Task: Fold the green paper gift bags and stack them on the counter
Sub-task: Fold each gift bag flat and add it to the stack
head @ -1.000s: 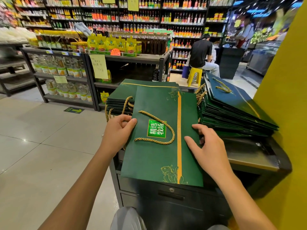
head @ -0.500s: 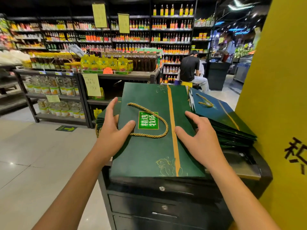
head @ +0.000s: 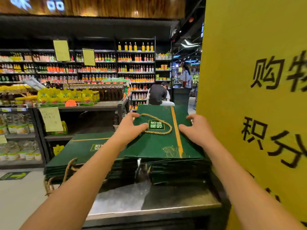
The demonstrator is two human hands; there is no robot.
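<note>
**Green bag, held flat on the right stack, both hands**

Left hand (head: pixel 131 127): thumb (head: pixel 143 126) laid on the top face of the bag (head: pixel 154 145), beside its rope handle (head: pixel 163 132); the other fingers curl over the bag's left edge. A narrow pinch on that edge.

Right hand (head: pixel 196 131): thumb on the top face, right of the gold stripe (head: pixel 177 135); fingers (head: pixel 191 117) slightly spread and bent over the right edge. It also grips the bag.

Bag: flat, face up, lying on the right stack (head: pixel 179 171) of like bags. Whether it rests with its full weight there I cannot tell. The long axis runs away from the person. The handle's ends sit at the far end, and its loop lies back on the face around the label (head: pixel 156 125). A gold emblem marks the near end. The stripe follows the long axis, right of centre.

Edges and room:
- The right edge of the bag and the right hand are just beside the yellow panel (head: pixel 249 105), so room is tight there.
- The left stack (head: pixel 83 153) lies just beside the right stack, its top lower, under the left forearm.
- A bare steel strip of the counter (head: pixel 174 201) lies between the stacks and the person.
- Open floor (head: pixel 20 196) lies left of the counter, with shelves (head: pixel 83 105) beyond.
</note>
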